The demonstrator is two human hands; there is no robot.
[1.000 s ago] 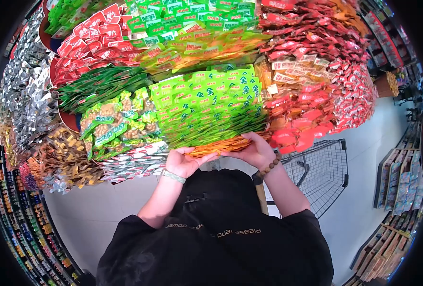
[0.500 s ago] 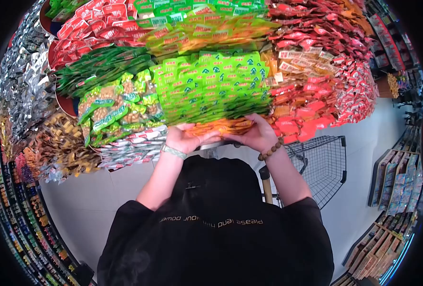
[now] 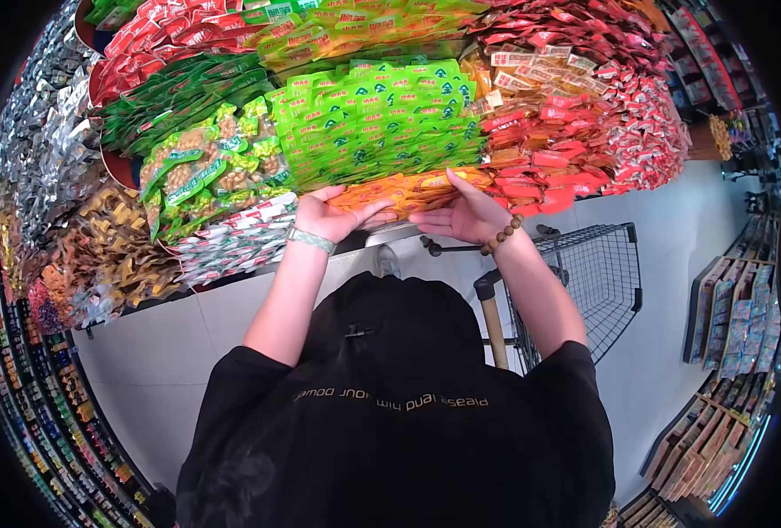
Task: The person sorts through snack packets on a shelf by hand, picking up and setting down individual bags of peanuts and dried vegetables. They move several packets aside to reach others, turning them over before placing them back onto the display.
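A row of orange snack packets lies at the front edge of a heaped display, under a block of bright green packets. My left hand, with a pale green wristband, lies flat against the left end of the orange row, fingers stretched along it. My right hand, with a brown bead bracelet, is open with the palm showing. Its fingertips touch the right part of the orange row. Neither hand is closed around a packet.
The display also holds red packets on the right, nut packs and silver packets on the left. A wire shopping cart stands by my right arm. Shelves line the left edge and the right.
Both hands gripped the orange row from below a second ago. They have since opened and now lie against its front. The view has tilted, so the display sits higher in the frame.
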